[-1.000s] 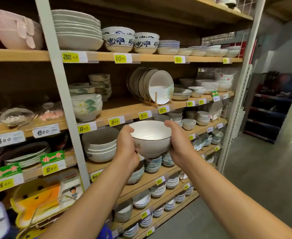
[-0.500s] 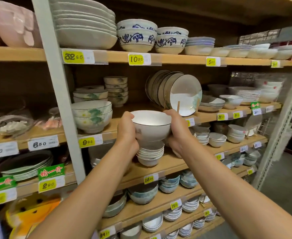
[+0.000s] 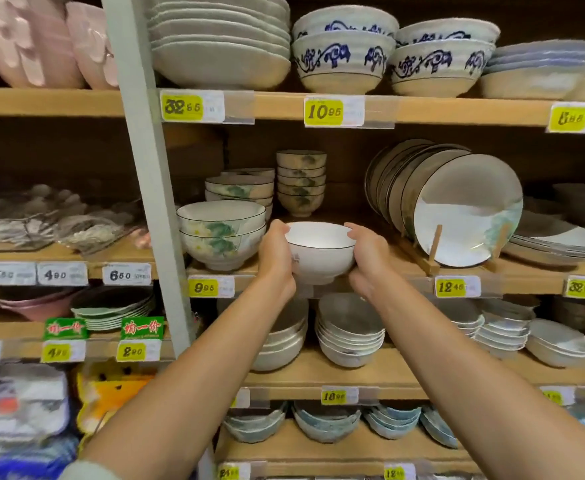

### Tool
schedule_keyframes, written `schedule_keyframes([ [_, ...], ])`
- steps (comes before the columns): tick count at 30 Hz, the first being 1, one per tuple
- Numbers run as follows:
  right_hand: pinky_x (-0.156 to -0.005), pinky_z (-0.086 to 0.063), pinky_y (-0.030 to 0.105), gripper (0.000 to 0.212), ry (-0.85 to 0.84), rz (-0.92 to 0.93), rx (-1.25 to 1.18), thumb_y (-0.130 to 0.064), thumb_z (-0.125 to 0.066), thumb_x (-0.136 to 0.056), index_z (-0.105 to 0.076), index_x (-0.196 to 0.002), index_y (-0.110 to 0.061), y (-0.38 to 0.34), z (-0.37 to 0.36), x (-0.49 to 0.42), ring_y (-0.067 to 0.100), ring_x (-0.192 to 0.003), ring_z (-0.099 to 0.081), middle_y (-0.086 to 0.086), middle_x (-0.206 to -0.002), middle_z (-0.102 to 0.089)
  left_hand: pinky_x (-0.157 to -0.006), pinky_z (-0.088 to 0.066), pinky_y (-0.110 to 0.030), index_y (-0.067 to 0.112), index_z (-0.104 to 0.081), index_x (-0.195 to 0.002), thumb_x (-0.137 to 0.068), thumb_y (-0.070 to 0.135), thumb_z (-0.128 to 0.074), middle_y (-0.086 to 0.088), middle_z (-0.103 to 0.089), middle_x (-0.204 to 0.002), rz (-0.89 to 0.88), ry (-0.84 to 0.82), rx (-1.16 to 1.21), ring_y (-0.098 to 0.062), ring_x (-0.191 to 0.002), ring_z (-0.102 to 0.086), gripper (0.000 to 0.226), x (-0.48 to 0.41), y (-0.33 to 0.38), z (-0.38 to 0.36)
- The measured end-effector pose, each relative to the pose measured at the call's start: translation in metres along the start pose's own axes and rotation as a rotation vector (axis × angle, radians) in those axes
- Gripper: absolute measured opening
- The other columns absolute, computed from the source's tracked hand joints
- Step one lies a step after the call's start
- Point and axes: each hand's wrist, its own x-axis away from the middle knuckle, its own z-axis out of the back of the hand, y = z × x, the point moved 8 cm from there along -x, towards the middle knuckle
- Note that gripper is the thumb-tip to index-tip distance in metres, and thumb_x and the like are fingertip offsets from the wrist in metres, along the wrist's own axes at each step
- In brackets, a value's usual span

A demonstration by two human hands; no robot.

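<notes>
Head camera, centre of the frame: I hold a round white ceramic bowl (image 3: 318, 252) with a thin dark line round its rim. My left hand (image 3: 277, 261) is on its left side and my right hand (image 3: 367, 261) on its right. My fingers (image 3: 357, 230) curl round the wall on both sides, thumbs at the rim, so the bowl sits cupped, upright, mouth up. It is at the front edge of the middle wooden shelf (image 3: 402, 278); I cannot tell whether its foot touches the board. A small printed mark on its left wall is too blurred to read.

On that shelf's edge, a yellow price tag (image 3: 204, 288) lower left of my left hand reads "9 95", and another (image 3: 451, 287) to the right reads "12 45". On the shelf above, yellow tags read "32 55" (image 3: 182, 107) and "10 95" (image 3: 324, 112). Below my wrists one reads "18 95" (image 3: 333, 396).

My left hand is just beside two stacked flower-painted bowls (image 3: 222, 233). My right hand is near the wooden plate rack (image 3: 434, 244), where dark-rimmed plates (image 3: 464, 213) stand on edge. Between the two lies bare board, running back to a stack of small patterned cups (image 3: 300, 183). Above the bowl there is open room up to the next shelf.
</notes>
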Motion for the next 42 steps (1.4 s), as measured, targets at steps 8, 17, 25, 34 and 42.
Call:
schedule_keyframes([
  [8, -0.064, -0.055, 0.032, 0.042, -0.082, -0.032, -0.026, -0.012, -0.042, -0.092, -0.061, -0.128, -0.022, 0.01, -0.016, -0.043, 0.024, -0.09, -0.062, 0.001, -0.102, -0.062, -0.062, -0.051, -0.03, 0.012, -0.061, -0.109, -0.082, 0.028, -0.047, -0.012, -0.069, -0.102, -0.12, 0.04, 0.015, -0.026, -0.088, -0.064, 0.034, -0.036, -0.002, -0.005],
  [17, -0.056, -0.053, 0.028, 0.039, -0.048, -0.024, -0.058, -0.013, -0.042, -0.092, -0.063, -0.123, -0.024, 0.016, -0.018, -0.06, 0.021, -0.083, -0.064, -0.001, -0.091, -0.064, -0.09, -0.051, -0.044, 0.015, -0.063, -0.101, -0.079, 0.029, -0.049, -0.013, -0.068, -0.109, -0.155, 0.077, -0.013, -0.03, -0.103, -0.063, 0.028, -0.057, -0.009, -0.003],
  [25, -0.059, -0.053, 0.029, 0.04, -0.067, 0.014, -0.022, -0.011, -0.042, -0.091, -0.062, -0.124, -0.021, 0.018, -0.016, -0.067, 0.019, -0.084, -0.062, -0.003, -0.091, -0.062, -0.071, -0.049, -0.028, 0.019, -0.049, -0.131, -0.087, 0.034, -0.048, -0.003, -0.061, -0.118, -0.246, 0.019, -0.086, -0.016, -0.101, -0.059, 0.047, -0.029, -0.019, -0.002],
  [34, -0.087, -0.053, 0.038, 0.03, -0.374, -0.104, 0.118, -0.033, -0.052, -0.091, -0.066, -0.108, -0.011, -0.007, -0.035, -0.077, 0.028, -0.099, -0.067, 0.013, -0.109, -0.071, -0.112, -0.036, -0.042, 0.042, -0.005, -0.15, -0.083, 0.026, -0.056, 0.004, -0.03, -0.152, -0.311, -0.056, -0.116, -0.018, -0.131, -0.041, 0.086, 0.028, -0.036, -0.028],
  [42, -0.074, -0.054, 0.033, 0.047, -0.255, -0.05, 0.088, -0.04, -0.053, -0.096, -0.053, -0.134, -0.013, 0.002, -0.023, -0.073, 0.019, -0.101, -0.064, 0.005, -0.112, -0.066, -0.118, -0.024, -0.042, 0.026, -0.002, -0.154, -0.088, 0.03, -0.049, 0.005, -0.014, -0.16, -0.274, 0.024, -0.187, -0.016, -0.143, -0.023, 0.081, -0.014, -0.014, -0.007],
])
